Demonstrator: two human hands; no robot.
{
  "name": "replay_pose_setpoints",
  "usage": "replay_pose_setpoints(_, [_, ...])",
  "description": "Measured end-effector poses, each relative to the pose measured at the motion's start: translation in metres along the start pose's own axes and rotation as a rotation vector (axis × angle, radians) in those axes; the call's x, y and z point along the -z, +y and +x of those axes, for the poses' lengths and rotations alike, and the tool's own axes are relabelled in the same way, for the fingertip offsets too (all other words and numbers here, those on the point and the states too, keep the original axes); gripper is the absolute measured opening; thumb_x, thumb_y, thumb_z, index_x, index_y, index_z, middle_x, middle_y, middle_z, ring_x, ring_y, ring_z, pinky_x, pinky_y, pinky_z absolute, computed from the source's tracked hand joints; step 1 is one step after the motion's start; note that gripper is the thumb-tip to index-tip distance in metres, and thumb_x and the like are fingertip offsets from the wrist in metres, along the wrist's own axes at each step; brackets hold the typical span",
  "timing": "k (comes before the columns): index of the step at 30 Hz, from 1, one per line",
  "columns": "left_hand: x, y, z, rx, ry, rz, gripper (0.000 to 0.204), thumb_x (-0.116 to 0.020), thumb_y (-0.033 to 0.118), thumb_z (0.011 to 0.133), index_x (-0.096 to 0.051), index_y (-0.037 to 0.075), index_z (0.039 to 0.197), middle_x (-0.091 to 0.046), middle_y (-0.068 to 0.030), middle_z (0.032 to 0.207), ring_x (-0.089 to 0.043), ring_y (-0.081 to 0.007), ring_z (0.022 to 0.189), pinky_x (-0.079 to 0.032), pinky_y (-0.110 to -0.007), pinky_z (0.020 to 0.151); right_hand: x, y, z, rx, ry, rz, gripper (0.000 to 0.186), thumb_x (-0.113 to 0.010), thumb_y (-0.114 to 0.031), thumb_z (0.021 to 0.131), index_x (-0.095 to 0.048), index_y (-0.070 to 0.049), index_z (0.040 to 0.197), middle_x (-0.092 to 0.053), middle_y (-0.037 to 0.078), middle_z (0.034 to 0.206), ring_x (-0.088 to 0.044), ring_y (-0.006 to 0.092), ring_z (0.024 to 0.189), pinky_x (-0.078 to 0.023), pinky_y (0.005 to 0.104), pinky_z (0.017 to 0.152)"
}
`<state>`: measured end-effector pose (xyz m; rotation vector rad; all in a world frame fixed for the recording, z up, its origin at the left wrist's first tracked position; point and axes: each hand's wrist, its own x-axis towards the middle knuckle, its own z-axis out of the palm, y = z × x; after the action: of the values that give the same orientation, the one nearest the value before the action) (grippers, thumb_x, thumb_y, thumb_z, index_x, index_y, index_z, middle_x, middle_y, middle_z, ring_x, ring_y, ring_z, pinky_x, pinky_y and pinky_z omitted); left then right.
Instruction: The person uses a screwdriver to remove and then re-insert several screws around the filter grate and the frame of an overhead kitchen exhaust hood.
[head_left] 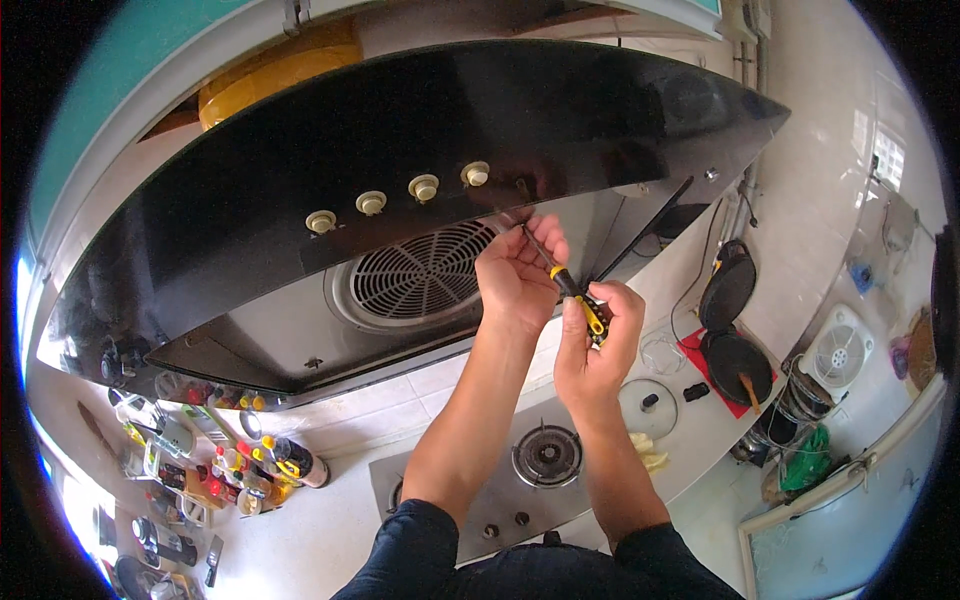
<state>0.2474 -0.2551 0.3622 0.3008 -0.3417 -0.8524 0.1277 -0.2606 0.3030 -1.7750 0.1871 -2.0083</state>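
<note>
A screwdriver (567,282) with a black and yellow handle slants up to the lower front edge of a black range hood (440,130). My right hand (598,345) is closed round its handle. Higher up, my left hand (522,272) has its fingers curled about the metal shaft near the tip, right against the hood's edge. Whatever the tip touches is hidden by the fingers. Left of my hands, the round fan grille (425,270) shows in the hood's underside. Several pale push buttons (423,188) line the hood's front.
Below lies a gas stove with a burner (547,455). A glass lid (648,408) and a black pan (735,368) are on the counter at right. Bottles (293,460) crowd the left side. A dark rod (645,228) slants beneath the hood, right of my hands.
</note>
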Motion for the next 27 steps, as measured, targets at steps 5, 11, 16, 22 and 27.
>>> replay_pose_setpoints(5, [0.0074,-0.0014,0.0063,-0.016,-0.034,0.025,0.029,-0.044,0.017,0.102,-0.062,-0.003,0.113,-0.072,-0.0156,0.105,-0.068,-0.0252,0.089,-0.059,-0.040,0.081,-0.0010,-0.0041,0.0030,0.096,0.000,-0.053,0.038,-0.073,-0.002,0.089,-0.055,0.000,0.123,-0.058,0.021,0.116,-0.058,0.0382,0.103,-0.048,0.0456,0.091])
replay_pose_setpoints(11, [0.0027,-0.0073,0.0037,-0.020,0.023,-0.012,0.027,-0.046,0.017,0.100,-0.062,-0.002,0.109,-0.072,-0.0140,0.100,-0.067,-0.0235,0.083,-0.058,-0.039,0.076,0.0022,-0.0001,0.0013,0.097,-0.014,-0.064,0.040,-0.072,0.003,0.087,-0.055,0.000,0.122,-0.061,0.020,0.112,-0.059,0.0382,0.102,-0.049,0.0459,0.089])
replay_pose_setpoints(16, [0.0028,-0.0099,0.0021,-0.045,0.036,-0.021,0.026,-0.047,0.018,0.100,-0.063,-0.001,0.107,-0.072,-0.0134,0.097,-0.067,-0.0235,0.080,-0.057,-0.039,0.074,0.0036,-0.0024,0.0022,0.107,-0.009,-0.054,0.036,-0.071,0.002,0.087,-0.056,0.000,0.120,-0.061,0.020,0.112,-0.060,0.0379,0.103,-0.050,0.0454,0.089])
replay_pose_setpoints(22, [0.0037,-0.0091,0.0018,-0.041,0.030,-0.014,0.027,-0.047,0.017,0.101,-0.064,-0.003,0.108,-0.072,-0.0134,0.095,-0.068,-0.0228,0.080,-0.059,-0.036,0.077,0.0054,0.0011,0.0013,0.096,-0.033,-0.060,0.032,-0.071,0.003,0.088,-0.058,0.001,0.117,-0.063,0.019,0.110,-0.061,0.0373,0.101,-0.050,0.0450,0.088])
replay_pose_setpoints(27, [0.0033,-0.0090,0.0024,-0.038,0.048,-0.001,0.026,-0.048,0.020,0.099,-0.064,0.000,0.104,-0.072,-0.0118,0.092,-0.067,-0.0231,0.080,-0.058,-0.038,0.073,0.0070,0.0028,0.0000,0.113,-0.039,-0.058,0.030,-0.071,0.003,0.088,-0.059,0.000,0.115,-0.064,0.018,0.108,-0.062,0.0371,0.099,-0.051,0.0444,0.087])
